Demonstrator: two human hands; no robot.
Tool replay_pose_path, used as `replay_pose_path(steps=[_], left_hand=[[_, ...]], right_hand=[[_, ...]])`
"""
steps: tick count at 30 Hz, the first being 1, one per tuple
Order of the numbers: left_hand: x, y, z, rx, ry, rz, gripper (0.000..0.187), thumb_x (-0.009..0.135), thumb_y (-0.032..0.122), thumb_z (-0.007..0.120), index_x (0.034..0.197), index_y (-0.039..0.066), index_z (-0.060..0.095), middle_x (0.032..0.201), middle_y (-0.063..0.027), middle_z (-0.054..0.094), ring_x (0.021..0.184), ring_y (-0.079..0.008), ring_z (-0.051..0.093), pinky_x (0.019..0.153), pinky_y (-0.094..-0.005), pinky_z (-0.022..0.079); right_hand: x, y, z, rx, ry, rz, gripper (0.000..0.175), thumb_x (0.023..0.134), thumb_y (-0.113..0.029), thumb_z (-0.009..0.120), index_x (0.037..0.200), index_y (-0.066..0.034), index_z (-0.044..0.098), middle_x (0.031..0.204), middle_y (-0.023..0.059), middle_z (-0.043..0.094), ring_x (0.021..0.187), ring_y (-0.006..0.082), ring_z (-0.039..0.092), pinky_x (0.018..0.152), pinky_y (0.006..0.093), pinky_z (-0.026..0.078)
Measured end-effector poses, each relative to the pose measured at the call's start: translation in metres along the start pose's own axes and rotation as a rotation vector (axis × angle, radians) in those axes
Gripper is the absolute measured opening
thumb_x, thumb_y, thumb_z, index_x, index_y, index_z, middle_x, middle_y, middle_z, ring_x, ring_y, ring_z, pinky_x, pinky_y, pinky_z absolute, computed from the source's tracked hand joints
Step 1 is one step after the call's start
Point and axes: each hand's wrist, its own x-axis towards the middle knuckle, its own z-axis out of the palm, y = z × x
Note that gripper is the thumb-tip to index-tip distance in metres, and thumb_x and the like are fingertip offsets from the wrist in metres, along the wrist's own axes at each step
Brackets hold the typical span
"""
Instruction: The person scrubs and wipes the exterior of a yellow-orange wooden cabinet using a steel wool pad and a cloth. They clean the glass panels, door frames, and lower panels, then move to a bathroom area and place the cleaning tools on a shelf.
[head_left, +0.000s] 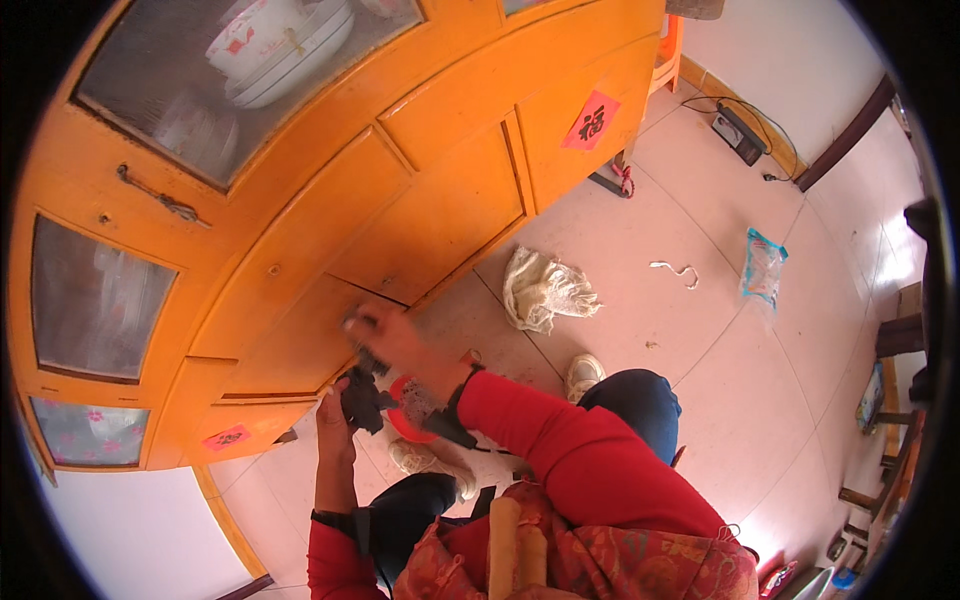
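My left hand (335, 411) grips a crumpled dark cloth (365, 399) just in front of the wooden cabinet (427, 225). Above the cloth, my right hand (394, 337) is blurred, its fingers curled near the lower cabinet doors. A small dark thing (373, 362) shows beneath the right fingers; blur hides what it is and whether that hand grips it. On the floor between my feet stands a red basin (405, 429) with suds (415, 397) in it, partly covered by my right forearm.
A pale woven sack (544, 289) lies on the tiled floor (720, 405) right of my hands. Farther right are a white cord (679, 271) and a clear plastic packet (763, 266). A power strip (739, 135) with cable lies by the wall. Bowls (281, 52) show behind the cabinet glass.
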Motion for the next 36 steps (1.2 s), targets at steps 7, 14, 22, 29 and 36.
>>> replay_pose_path(steps=[7, 14, 22, 29, 36], left_hand=[[0.003, -0.006, -0.009, -0.166, 0.100, -0.036, 0.052, 0.090, 0.053, 0.049, 0.116, 0.008, 0.052, 0.111, -0.0090, 0.058, 0.100, -0.0227, 0.059, 0.079, -0.0376, 0.051], [-0.003, 0.017, -0.021, -0.649, -0.056, 0.120, 0.032, 0.090, 0.046, 0.050, 0.092, 0.016, 0.061, 0.101, -0.0058, 0.064, 0.097, -0.0255, 0.059, 0.085, -0.0429, 0.046], [-0.011, 0.015, 0.000, -0.703, -0.399, 0.013, 0.034, 0.090, 0.045, 0.047, 0.089, 0.015, 0.062, 0.110, -0.0080, 0.062, 0.104, -0.0317, 0.055, 0.090, -0.0527, 0.044], [-0.018, 0.023, 0.016, -0.706, -0.454, 0.028, 0.050, 0.090, 0.047, 0.044, 0.121, 0.009, 0.053, 0.134, -0.0180, 0.049, 0.118, -0.0393, 0.050, 0.097, -0.0526, 0.042], [-0.015, 0.012, -0.010, -0.658, -0.322, -0.022, 0.045, 0.087, 0.048, 0.047, 0.078, 0.007, 0.062, 0.127, -0.0156, 0.056, 0.101, -0.0348, 0.061, 0.090, -0.0479, 0.047]], right_hand=[[-0.059, -0.067, 0.023, -0.046, -0.273, -0.013, 0.040, 0.086, -0.032, 0.057, 0.119, -0.0088, 0.057, 0.103, 0.0168, 0.064, 0.094, 0.0309, 0.062, 0.081, 0.0367, 0.048], [-0.055, -0.034, 0.006, 0.027, -0.301, -0.098, 0.061, 0.080, -0.021, 0.066, 0.134, -0.0115, 0.042, 0.099, 0.0144, 0.065, 0.089, 0.0251, 0.063, 0.079, 0.0344, 0.049], [-0.046, 0.020, 0.009, 0.633, -0.246, 0.351, 0.035, 0.083, -0.007, 0.059, 0.118, -0.0091, 0.058, 0.093, 0.0094, 0.066, 0.080, 0.0209, 0.064, 0.071, 0.0304, 0.052], [-0.005, 0.026, -0.060, 0.429, 0.329, 0.106, 0.024, 0.088, -0.007, 0.053, 0.111, -0.0021, 0.058, 0.099, 0.0104, 0.064, 0.086, 0.0195, 0.062, 0.074, 0.0326, 0.051], [0.101, -0.027, -0.153, 0.232, 0.832, -0.369, 0.037, 0.082, -0.006, 0.062, 0.118, 0.0012, 0.053, 0.114, 0.0109, 0.056, 0.100, 0.0247, 0.056, 0.086, 0.0315, 0.045]])
